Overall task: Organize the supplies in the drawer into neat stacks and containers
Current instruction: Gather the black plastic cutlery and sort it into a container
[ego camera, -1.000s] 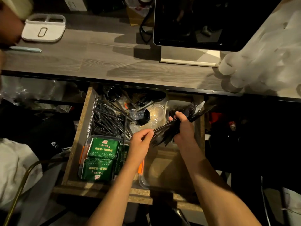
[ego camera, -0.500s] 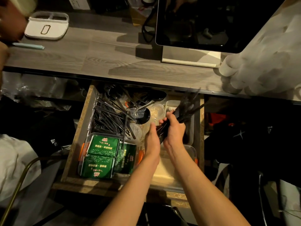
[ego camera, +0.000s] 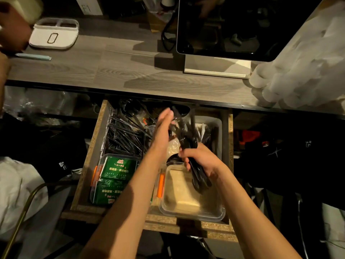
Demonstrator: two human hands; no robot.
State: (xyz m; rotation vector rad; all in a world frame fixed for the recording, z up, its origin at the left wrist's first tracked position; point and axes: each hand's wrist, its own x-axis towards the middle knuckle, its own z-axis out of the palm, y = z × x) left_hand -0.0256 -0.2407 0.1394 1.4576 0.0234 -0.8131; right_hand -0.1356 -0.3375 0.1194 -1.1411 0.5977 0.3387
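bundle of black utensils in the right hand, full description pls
The bundle of black utensils looks like thin, glossy plastic cutlery, several pieces gathered lengthwise. The right hand grips it mid-length, upright and slightly tilted, over the drawer. The flat left hand pats its upper ends. Its lower ends hang above the clear container. Individual pieces are blurred.

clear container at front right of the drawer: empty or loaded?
Empty. Its bare floor shows through the clear container; the black cutlery bundle is above it in the right hand, not inside.
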